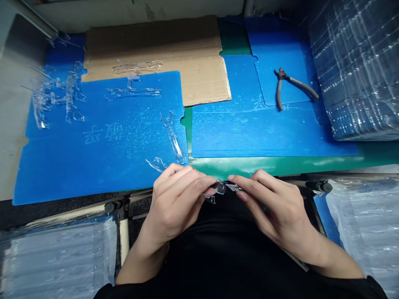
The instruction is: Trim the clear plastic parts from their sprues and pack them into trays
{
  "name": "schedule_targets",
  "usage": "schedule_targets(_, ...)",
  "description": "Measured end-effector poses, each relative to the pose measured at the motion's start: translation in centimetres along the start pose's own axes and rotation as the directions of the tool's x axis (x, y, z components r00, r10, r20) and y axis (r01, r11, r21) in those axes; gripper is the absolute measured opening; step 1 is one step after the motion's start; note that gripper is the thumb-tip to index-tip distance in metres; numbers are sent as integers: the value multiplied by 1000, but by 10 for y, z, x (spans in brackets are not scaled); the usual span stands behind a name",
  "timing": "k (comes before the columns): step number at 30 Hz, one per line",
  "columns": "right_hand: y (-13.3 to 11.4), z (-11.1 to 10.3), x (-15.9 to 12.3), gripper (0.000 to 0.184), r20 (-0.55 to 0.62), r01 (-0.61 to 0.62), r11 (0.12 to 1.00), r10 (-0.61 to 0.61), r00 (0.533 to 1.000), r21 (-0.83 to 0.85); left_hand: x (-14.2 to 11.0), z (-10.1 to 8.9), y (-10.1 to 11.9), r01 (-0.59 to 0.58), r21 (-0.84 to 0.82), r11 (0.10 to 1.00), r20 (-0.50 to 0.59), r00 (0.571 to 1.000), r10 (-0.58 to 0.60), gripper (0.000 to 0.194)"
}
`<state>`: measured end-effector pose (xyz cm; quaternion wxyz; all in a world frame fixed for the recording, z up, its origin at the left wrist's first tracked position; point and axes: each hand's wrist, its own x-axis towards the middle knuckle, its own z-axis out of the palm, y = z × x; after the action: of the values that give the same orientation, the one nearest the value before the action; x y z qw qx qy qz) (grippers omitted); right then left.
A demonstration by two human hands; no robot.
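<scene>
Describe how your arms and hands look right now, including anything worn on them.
The left hand and right hand are bare, with no gloves, rings or watches showing. The forearms are uncovered, and black sleeves end near the elbows.

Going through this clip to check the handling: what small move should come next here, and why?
Probably the left hand should turn the clear plastic piece slightly, bringing its edge against the small metal-looking tip pinched by the right hand. The two already sit almost together between the fingertips, so a slight turn seems enough.
</scene>
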<state>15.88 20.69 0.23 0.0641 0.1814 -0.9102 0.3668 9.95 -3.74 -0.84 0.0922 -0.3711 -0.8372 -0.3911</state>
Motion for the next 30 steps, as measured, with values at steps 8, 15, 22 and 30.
schedule_targets(8, 4, 2, 3, 29, -15, -39, 999, 39, 999, 15, -1, 0, 2, 4, 8, 1000, -2, 1000, -4, 13)
schedule_targets(15, 27, 11, 12, 35, -59, -169, 978, 177, 983, 119, -5, 6, 17, 158, -379, 912, 90, 987, -134, 11)
schedule_targets(22, 5, 10, -1, 40, -75, -16, 972, 35, 997, 235, -11, 28, 14, 303, -753, 584, 156, 945, -289, 33)
schedule_targets(30, -5, 15, -10, 46, -87, 94, 990, -85, 993, 103, -14, 40, 8, 366, -708, 604, 190, 922, -336, 45)
